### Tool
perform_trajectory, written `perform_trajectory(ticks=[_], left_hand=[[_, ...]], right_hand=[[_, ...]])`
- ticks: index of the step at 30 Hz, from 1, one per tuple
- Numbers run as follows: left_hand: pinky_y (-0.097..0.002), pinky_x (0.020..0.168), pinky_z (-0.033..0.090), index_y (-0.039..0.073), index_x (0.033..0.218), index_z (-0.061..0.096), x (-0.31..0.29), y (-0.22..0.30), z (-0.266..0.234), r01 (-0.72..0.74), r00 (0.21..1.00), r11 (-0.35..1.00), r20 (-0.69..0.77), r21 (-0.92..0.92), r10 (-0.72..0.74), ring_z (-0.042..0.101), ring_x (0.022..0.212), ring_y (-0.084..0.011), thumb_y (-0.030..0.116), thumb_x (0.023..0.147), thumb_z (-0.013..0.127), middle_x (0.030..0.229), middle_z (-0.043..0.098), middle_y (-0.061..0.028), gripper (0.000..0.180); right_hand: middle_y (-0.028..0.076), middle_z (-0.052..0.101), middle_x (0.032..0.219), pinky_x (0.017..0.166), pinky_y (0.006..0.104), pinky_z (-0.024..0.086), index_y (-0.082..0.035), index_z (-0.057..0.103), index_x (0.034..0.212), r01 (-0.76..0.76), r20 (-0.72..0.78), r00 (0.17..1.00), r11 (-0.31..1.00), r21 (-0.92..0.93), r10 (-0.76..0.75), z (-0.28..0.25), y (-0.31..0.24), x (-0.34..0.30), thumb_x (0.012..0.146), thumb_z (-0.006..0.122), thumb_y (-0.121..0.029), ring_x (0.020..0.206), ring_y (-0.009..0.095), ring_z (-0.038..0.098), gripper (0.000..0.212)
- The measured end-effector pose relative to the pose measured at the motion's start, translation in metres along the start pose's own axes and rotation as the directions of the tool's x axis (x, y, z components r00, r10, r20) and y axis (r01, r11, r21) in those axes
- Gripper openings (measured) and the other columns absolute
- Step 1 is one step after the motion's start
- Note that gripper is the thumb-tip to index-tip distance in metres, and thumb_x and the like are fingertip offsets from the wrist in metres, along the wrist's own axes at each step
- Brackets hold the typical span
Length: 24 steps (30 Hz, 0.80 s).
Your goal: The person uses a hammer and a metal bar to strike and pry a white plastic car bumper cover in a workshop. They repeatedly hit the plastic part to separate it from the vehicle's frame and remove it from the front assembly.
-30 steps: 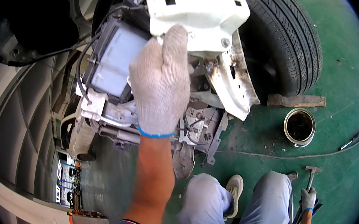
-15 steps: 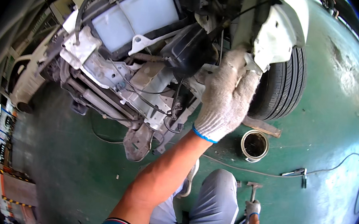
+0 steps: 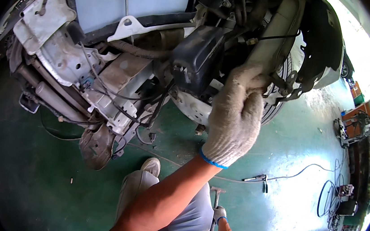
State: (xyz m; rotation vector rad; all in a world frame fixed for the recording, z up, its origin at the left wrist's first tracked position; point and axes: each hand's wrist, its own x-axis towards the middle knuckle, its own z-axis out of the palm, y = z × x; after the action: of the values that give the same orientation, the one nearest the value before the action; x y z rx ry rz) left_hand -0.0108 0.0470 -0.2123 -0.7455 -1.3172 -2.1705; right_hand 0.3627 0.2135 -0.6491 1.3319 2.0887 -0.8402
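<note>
My left hand point(image 3: 235, 116), in a whitish knitted glove with a blue cuff, reaches up to the front corner of a partly stripped car. Its fingers curl over the lower end of a pale metal body rail point(image 3: 274, 39); the fingertips are partly hidden. Just right of it hangs a fender panel point(image 3: 323, 40), its dark inner side facing me, with jagged brackets along the lower edge. Low beside my leg, my gloved right hand point(image 3: 219, 213) grips a hammer point(image 3: 217, 195) by its handle, head up. A black plastic box point(image 3: 195, 60) sits left of my left hand.
A tire point(image 3: 273, 113) shows partly behind the fender. To the left are the radiator area point(image 3: 133, 6) and a bent metal bracket point(image 3: 96, 146) sticking out low. A hose point(image 3: 296, 174) and an air tool point(image 3: 257, 179) lie on the green floor. Equipment point(image 3: 353, 126) stands far right.
The view has shifted toward the right. The fender, earlier showing its white outer face at my left hand, now shows its dark inside. The open can has dropped out of sight.
</note>
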Motion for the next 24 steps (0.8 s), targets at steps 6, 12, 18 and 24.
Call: perform_trajectory(ticks=[6,12,18,24], left_hand=[[-0.0266,0.062,0.063,0.004,0.137,0.058,0.01,0.004,-0.007,0.386,0.916,0.91,0.175,-0.15,-0.36,0.065,0.094,-0.0101,0.001,0.096,0.058,0.112,0.068,-0.0057,0.041],[-0.0268,0.063,0.063,0.005,0.136,0.059,0.019,0.014,-0.011,0.583,0.812,0.765,0.23,-0.274,-0.537,0.064,0.093,-0.0094,0.003,0.095,0.061,0.109,0.068,-0.0041,0.042],[-0.0234,0.074,0.048,0.005,0.128,0.062,0.022,0.016,-0.009,0.522,0.853,0.787,0.181,-0.329,-0.489,0.056,0.081,-0.0079,-0.008,0.091,0.053,0.096,0.064,-0.0019,0.041],[-0.0239,0.076,0.049,0.003,0.127,0.062,0.02,0.018,-0.006,0.564,0.825,0.761,0.178,-0.321,-0.536,0.056,0.082,-0.0088,-0.008,0.09,0.052,0.095,0.064,-0.0016,0.039]], right_hand=[[0.026,0.075,0.097,0.084,0.0456,0.058,-0.001,0.076,0.103,0.057,0.008,0.998,0.988,-0.146,-0.056,0.0,-0.004,0.006,0.081,0.073,-0.04,0.093,0.039,0.074,0.045],[0.03,0.073,0.097,0.084,0.0463,0.058,0.003,0.076,0.101,0.098,0.046,0.995,0.977,-0.19,-0.091,0.003,0.007,0.022,0.08,0.072,-0.042,0.094,0.041,0.074,0.049],[0.03,0.073,0.096,0.083,0.0462,0.058,0.003,0.076,0.1,0.066,0.019,0.998,0.987,-0.144,-0.064,0.0,-0.008,0.015,0.079,0.073,-0.045,0.094,0.041,0.074,0.052],[0.031,0.073,0.098,0.085,0.0463,0.058,0.004,0.076,0.1,0.027,0.035,0.999,0.988,-0.153,-0.022,-0.007,-0.018,0.007,0.079,0.073,-0.047,0.098,0.041,0.074,0.056]])
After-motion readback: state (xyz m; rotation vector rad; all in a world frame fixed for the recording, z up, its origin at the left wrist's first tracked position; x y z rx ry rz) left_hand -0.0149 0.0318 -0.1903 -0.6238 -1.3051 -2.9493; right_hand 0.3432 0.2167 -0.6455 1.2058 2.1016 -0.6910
